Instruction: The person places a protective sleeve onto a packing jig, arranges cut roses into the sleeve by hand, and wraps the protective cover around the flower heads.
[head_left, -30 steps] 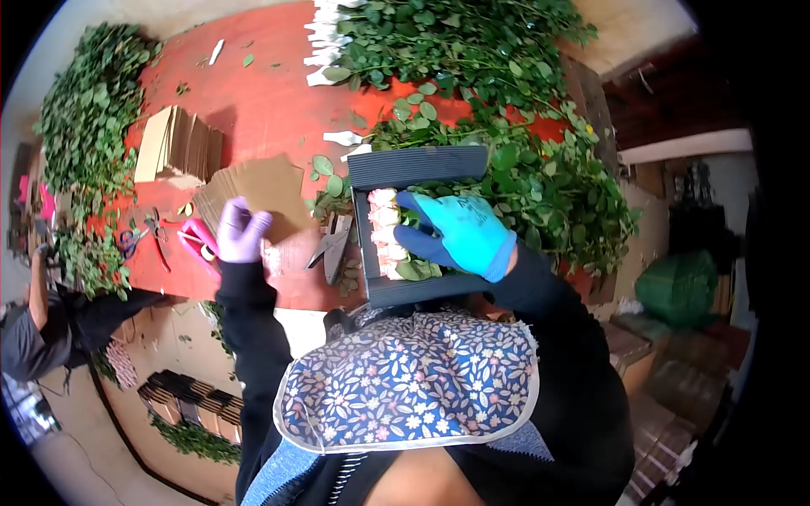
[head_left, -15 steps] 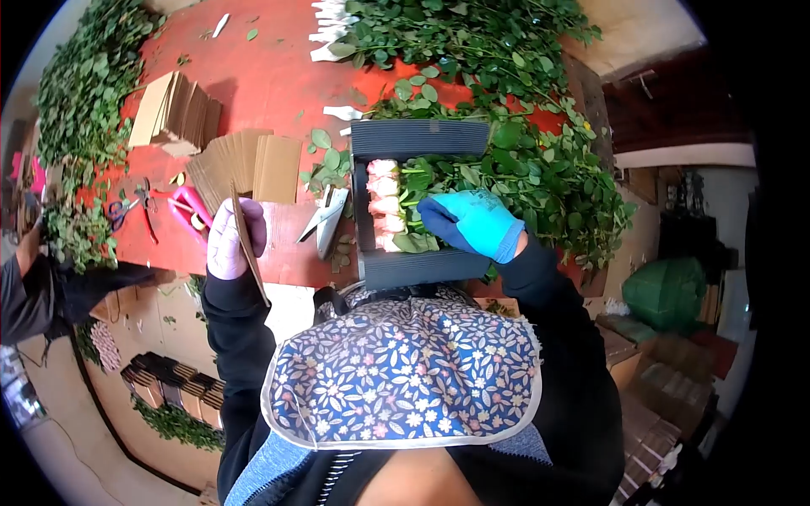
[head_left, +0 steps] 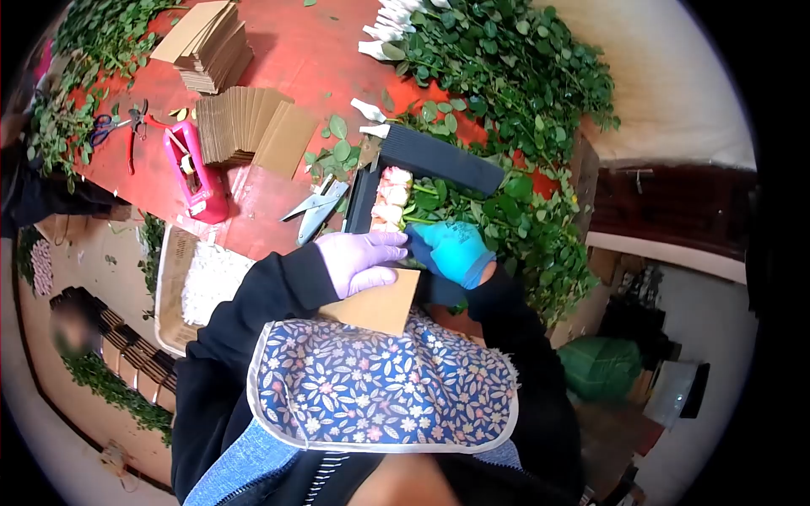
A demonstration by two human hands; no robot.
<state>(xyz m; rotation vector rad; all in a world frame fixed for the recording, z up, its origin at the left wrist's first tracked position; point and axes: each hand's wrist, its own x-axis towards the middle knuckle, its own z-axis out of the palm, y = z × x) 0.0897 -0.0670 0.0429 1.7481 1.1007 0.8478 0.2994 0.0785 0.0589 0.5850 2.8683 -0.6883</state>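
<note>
My left hand (head_left: pixel 361 261), in a lilac glove, is closed on a brown cardboard piece (head_left: pixel 380 305) near the apron. Its fingertips meet my right hand (head_left: pixel 451 253), in a blue glove, at the near end of the rose row. The right fingers are bent over the stems; what they hold, if anything, is hidden. Pale pink roses (head_left: pixel 391 198) lie in a row inside a black ribbed holder (head_left: pixel 439 158), their leafy stems pointing right.
Fanned cardboard pieces (head_left: pixel 245 126) and a cardboard stack (head_left: pixel 207 51) lie on the red table (head_left: pixel 295 51). Nearby are a pink tape dispenser (head_left: pixel 198 173), a grey stapler-like tool (head_left: pixel 319 211), pliers (head_left: pixel 135 126) and leafy stems (head_left: pixel 506 67). A white-filled basket (head_left: pixel 169 291) stands below.
The left hand has brought the cardboard piece right, beside the holder and the right hand. The right hand has moved slightly toward the apron. The view has shifted, and the holder looks tilted.
</note>
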